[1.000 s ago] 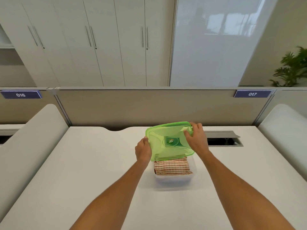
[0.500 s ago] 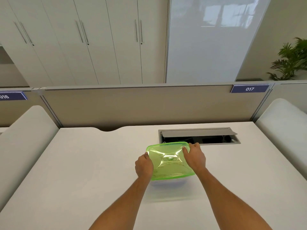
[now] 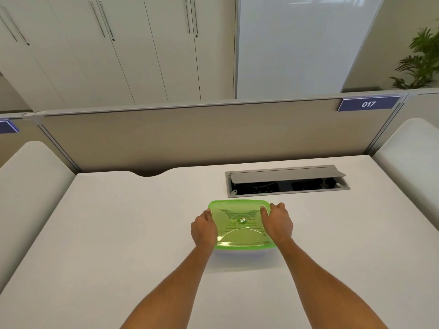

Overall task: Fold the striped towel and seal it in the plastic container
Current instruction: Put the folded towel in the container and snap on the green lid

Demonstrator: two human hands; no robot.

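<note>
A translucent green lid [image 3: 240, 224] lies flat on top of the clear plastic container [image 3: 244, 251], which stands on the white desk. Only a thin strip of the container's front wall shows under the lid. The striped towel is hidden inside; faint stripes show through the lid. My left hand [image 3: 204, 227] grips the lid's left edge, fingers curled over the rim. My right hand [image 3: 276, 223] grips the right edge, thumb on top of the lid and fingers round the far right corner.
A grey cable hatch [image 3: 287, 181] with its flap raised lies in the desk just behind the container. A beige partition [image 3: 190, 138] closes the desk's far side. White padded dividers [image 3: 31, 186] flank the desk left and right.
The lid, held tilted above the open container with the towel showing, has come down flat onto the container. Both hands stayed on its edges. The camera view has tilted.
</note>
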